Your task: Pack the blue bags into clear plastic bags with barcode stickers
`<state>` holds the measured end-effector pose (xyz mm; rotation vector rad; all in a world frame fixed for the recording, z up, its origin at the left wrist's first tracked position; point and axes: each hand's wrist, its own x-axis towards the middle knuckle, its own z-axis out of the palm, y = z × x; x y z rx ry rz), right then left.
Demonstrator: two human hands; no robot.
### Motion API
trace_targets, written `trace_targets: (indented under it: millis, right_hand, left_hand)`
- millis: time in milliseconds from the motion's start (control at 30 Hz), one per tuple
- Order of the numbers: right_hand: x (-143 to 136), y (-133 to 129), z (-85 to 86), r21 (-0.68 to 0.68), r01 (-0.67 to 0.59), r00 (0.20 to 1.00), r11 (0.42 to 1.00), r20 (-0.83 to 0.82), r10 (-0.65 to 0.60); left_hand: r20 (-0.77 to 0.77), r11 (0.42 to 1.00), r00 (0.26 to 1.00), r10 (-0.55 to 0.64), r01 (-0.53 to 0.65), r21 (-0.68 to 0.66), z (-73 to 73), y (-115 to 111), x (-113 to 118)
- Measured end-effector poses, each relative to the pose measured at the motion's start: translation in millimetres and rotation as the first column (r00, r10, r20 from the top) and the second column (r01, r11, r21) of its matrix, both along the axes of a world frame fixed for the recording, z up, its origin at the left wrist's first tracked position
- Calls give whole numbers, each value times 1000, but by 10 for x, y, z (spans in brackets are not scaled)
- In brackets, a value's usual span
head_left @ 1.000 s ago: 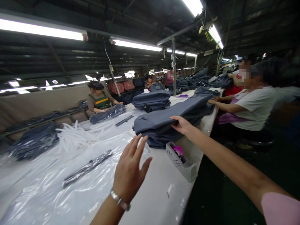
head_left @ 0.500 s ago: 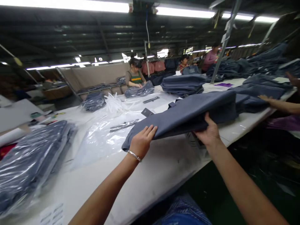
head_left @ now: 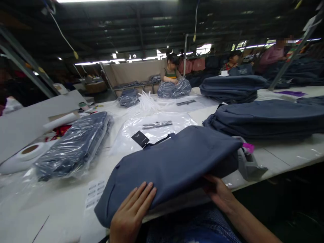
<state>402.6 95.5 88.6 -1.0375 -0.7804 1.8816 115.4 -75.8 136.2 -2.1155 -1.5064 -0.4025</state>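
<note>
A dark blue fabric bag (head_left: 172, 158) lies across the front of the white table, its right end raised. From its far edge a black tag (head_left: 140, 139) hangs on a strap. My left hand (head_left: 134, 209) rests flat on the bag's near left side, fingers stretched out. Under the raised right part, my right hand (head_left: 219, 194) grips the bag's lower edge, its fingertips partly hidden beneath the fabric. Just beyond the bag are clear plastic bags (head_left: 154, 126).
Plastic-wrapped bags (head_left: 76, 145) lie on the left beside a white roll (head_left: 31, 150). Stacked blue bags (head_left: 268, 118) and a grey tape dispenser (head_left: 246, 162) are at the right. A label sheet (head_left: 95, 194) lies near front left. A person (head_left: 172, 72) works across the table.
The blue bag has come nearer and left, away from the pile at the right, with both my hands on it. The view has turned right-to-left, and the tape dispenser now shows.
</note>
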Motion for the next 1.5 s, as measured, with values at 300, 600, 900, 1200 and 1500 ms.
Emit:
trace_targets:
  millis: [300,600,900,1200,1500]
  right_hand:
    - [432,-523,663,-52,-870,323,490,690,647]
    - [-1329,565,399,673,-734,679,94,722,134]
    - [-1749,729,-746,791,-611,782,-13,602,-162]
    - [-1717,833,-704,851,-521,852,69,523,-20]
    - [-1709,919,-678,855,-454,891,251,432,139]
  left_hand:
    - [67,989,997,-26,36,-145,-1042,-357,245]
    - [327,882,943,58,105,-460,-570,-268,163]
    - [629,700,313,712,-398,-593,-93,1168,-752]
    - [635,626,-175,753,-111,-772,-398,2349,-1111]
    - [859,850,-328,394,-225,-476,-433,2329,-1254]
